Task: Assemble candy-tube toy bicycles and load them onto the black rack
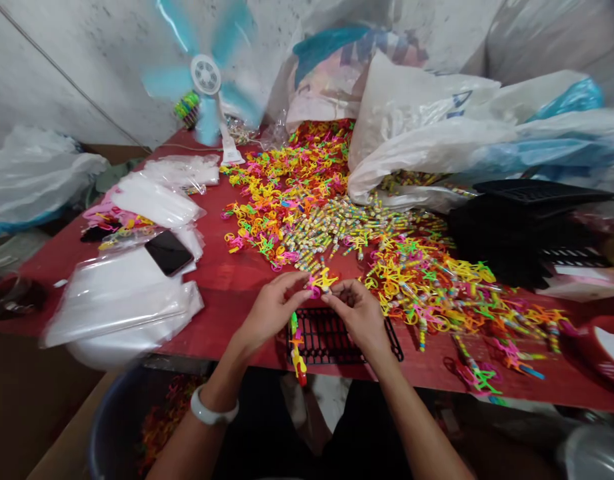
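Note:
My left hand (277,307) pinches a small pink plastic piece (314,288) between thumb and fingers. Beside it, my right hand (355,312) holds a yellow plastic piece (325,279) that meets the pink one. Both hands are above a black slotted rack (327,337) at the table's front edge. Several coloured pieces (297,350) lie in a line at the rack's left side, a red one at the front. Behind and right of my hands are heaps of bright plastic pieces (411,273) and small striped tubes (331,223).
Clear plastic bags (121,300) and a black phone (169,253) lie left on the red table (219,293). A blue-bladed fan (205,75) stands behind. Large white sacks (417,107) and black racks (537,193) are at right; a blue tub (99,427) is below left.

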Motion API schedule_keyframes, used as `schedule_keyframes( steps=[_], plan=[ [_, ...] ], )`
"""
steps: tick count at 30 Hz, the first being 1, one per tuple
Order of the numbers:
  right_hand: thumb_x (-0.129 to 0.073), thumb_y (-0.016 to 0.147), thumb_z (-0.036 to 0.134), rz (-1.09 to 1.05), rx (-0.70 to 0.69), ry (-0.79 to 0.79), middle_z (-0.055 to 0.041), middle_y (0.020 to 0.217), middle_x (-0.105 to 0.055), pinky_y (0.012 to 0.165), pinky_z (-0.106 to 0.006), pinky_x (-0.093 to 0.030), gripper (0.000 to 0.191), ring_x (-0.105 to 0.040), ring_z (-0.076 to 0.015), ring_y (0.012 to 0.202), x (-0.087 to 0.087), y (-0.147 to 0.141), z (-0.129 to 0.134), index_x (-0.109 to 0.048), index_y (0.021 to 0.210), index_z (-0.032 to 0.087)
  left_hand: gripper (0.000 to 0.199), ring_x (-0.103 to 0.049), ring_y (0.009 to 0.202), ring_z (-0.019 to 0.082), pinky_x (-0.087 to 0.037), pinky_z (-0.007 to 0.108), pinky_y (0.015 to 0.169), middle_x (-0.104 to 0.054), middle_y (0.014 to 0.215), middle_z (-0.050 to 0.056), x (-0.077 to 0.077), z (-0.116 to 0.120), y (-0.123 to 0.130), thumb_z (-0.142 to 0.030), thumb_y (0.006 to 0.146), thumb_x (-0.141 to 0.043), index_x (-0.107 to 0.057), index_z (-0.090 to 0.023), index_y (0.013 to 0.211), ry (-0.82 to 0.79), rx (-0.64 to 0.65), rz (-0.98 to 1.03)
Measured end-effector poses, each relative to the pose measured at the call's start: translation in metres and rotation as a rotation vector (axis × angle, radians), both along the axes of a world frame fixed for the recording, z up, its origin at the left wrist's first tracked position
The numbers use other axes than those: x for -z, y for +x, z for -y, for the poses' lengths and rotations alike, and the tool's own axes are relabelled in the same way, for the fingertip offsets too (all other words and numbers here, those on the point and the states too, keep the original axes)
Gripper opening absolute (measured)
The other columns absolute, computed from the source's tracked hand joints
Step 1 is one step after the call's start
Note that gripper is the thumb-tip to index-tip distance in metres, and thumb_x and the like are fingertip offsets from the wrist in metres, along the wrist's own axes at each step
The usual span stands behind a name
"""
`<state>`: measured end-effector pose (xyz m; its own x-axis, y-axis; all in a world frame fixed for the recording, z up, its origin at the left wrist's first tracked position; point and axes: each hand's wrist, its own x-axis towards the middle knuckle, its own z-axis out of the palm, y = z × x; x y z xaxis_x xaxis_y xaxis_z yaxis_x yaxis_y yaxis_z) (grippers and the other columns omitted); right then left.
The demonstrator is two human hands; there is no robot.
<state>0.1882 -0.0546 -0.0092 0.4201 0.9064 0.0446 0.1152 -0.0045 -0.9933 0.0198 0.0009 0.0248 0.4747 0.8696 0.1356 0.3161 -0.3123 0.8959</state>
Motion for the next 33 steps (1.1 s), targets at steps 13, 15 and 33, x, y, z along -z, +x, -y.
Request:
schedule_keyframes(
  steps=[13, 15, 33],
  plan=[
    [-0.068, 0.072, 0.041, -0.111, -0.235, -0.092, 0.0032, 0.06, -0.059, 0.057, -0.026, -0.045, 0.024, -0.053, -0.0134, 0.057, -0.001, -0.021, 0.013, -0.058, 0.072, 0.02, 0.023, -0.062, 0.103, 0.021, -0.047, 0.037, 0.094, -0.069, 0.108, 0.007, -0.011, -0.002, 0.0, -0.031, 0.09, -0.051, -0.065, -0.021, 0.106, 0.132, 0.068, -0.108],
    [-0.065, 0.073, 0.04, -0.128, -0.218, -0.072, 0.002, 0.063, -0.062, 0.058, -0.027, -0.048, 0.021, -0.057, -0.0151, 0.058, 0.011, -0.03, 0.011, -0.057, 0.075, 0.021, 0.025, -0.062, 0.101, 0.02, -0.047, 0.036, 0.093, -0.069, 0.106, 0.007, -0.008, 0.001, -0.003, -0.034, 0.09, -0.049, -0.065, -0.02, 0.104, 0.079, 0.016, -0.095],
    [-0.044, 0.074, -0.002, 0.859, -0.308, -0.161, -0.0072, 0.094, -0.065, 0.061, -0.025, -0.046, 0.041, -0.063, -0.0179, 0.072, 0.027, -0.056, 0.013, -0.06, 0.107, 0.017, 0.019, -0.057, 0.097, 0.018, -0.045, 0.031, 0.089, -0.061, 0.097, 0.004, 0.018, 0.014, 0.002, -0.034, 0.084, -0.057, -0.062, -0.02, 0.096, -0.032, -0.065, -0.02]
  ],
)
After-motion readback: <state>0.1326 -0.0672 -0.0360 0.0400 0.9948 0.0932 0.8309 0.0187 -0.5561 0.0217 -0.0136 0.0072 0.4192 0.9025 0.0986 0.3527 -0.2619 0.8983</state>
